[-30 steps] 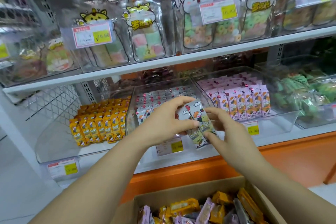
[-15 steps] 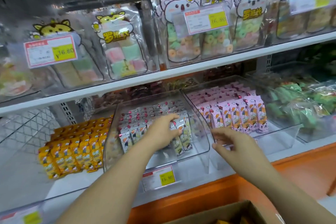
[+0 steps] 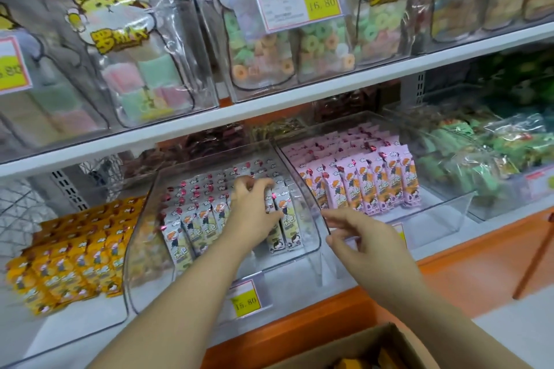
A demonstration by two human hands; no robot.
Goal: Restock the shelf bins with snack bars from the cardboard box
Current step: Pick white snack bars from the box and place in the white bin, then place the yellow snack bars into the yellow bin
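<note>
The left hand (image 3: 254, 204) was inside the middle bin (image 3: 287, 262), its fingers curled over the tops of a few grey bars (image 3: 192, 219) and its thumb against their fronts, so it held them in the row. The right hand (image 3: 364, 238) hung just outside the front right corner of this bin, with its fingers loosely spread and nothing in them.

To do this step well, I think the bars should be pushed back until they stood as upright as their neighbours, faces to the front. The free hand could steady the bin wall.

By count there were three bins with bars: one of yellow bars (image 3: 81, 252), one of grey, and one of pink bars (image 3: 374, 183). In the grey front row, about four bars showed to the left of the hand and two to its right. The rows behind were too many to count. One cardboard box (image 3: 371, 344) stood below, at the bottom edge of the view.
</note>
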